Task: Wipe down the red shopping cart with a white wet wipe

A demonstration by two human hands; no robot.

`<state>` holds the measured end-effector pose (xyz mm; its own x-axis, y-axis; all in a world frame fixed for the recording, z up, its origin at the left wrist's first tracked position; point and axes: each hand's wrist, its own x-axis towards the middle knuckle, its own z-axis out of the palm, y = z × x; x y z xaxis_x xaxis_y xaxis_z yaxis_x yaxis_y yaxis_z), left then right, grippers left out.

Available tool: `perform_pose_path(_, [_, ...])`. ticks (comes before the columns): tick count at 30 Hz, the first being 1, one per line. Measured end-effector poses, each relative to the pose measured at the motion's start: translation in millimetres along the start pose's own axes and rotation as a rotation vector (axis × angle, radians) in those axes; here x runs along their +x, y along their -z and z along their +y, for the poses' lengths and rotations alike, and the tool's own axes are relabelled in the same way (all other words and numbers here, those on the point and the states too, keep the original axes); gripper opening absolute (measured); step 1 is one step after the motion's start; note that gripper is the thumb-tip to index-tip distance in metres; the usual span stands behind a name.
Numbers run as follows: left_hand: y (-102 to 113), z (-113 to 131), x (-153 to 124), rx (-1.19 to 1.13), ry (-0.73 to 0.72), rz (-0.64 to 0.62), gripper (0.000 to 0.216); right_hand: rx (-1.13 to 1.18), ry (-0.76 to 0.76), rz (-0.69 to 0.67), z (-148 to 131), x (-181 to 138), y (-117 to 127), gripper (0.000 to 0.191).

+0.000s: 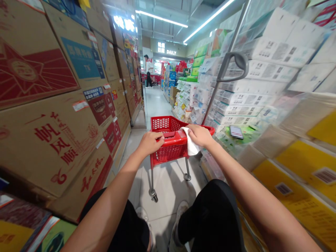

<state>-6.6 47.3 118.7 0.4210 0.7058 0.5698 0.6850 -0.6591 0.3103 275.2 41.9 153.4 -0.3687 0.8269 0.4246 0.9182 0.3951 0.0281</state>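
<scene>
A red plastic shopping trolley point(168, 152) with perforated walls and metal legs on casters stands in front of me. My left hand point(150, 142) is closed over the left part of its near red bar. Against the right part of that bar, my right hand point(199, 135) holds a white cloth or tissue point(192, 145), which hangs down over the edge. The right fingertips are partly hidden by the cloth and hand. A metal pole with a grey loop grip point(233, 67) rises at the trolley's right; where it joins is hidden.
Stacked cardboard cartons point(52, 140) line the left side. On the right are piles of white packs point(236, 98) and yellow packs point(301, 171). A tiled aisle point(157, 101) runs ahead, where a person point(148, 71) stands far off.
</scene>
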Motion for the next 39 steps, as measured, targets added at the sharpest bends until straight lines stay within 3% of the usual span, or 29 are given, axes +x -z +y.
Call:
perform_pose_path(3, [1,-6,1,0.026,-0.001,0.004,0.029,-0.010,-0.099,-0.024,18,-3,-3,0.041])
perform_pose_path(6, [1,-11,2,0.064,0.018,0.040,0.026,0.024,-0.053,0.032,16,-4,-7,0.042])
perform_pose_path(11, [1,-11,4,0.101,0.060,0.058,0.025,0.075,0.162,0.086,-26,5,-11,0.042])
perform_pose_path(14, [2,-11,3,0.087,0.057,0.063,0.025,0.083,0.243,0.098,-57,9,-12,0.040])
perform_pose_path(17, [6,-13,1,0.056,0.051,0.075,0.026,0.086,0.278,0.094,-70,11,-11,0.040])
perform_pose_path(21, [13,-25,-2,0.008,0.019,0.053,0.029,0.048,0.202,0.045,-49,10,-7,0.044])
perform_pose_path(26, [20,-44,-7,-0.021,0.038,0.066,0.030,-0.098,-0.040,-0.065,3,-1,-1,0.048])
perform_pose_path(29, [27,-48,-9,0.017,0.044,0.058,0.031,-0.169,-0.104,-0.082,17,-9,-1,0.049])
perform_pose_path(33, [41,-35,-5,0.165,0.048,-0.096,0.034,-0.152,-0.066,-0.001,3,-11,-6,0.045])
perform_pose_path(36, [44,-14,4,0.339,0.132,-0.217,0.040,-0.131,-0.064,0.051,-18,-9,-11,0.045])
perform_pose_path(39, [37,2,7,0.475,0.271,-0.202,0.046,-0.116,-0.068,0.069,-28,-8,-15,0.046])
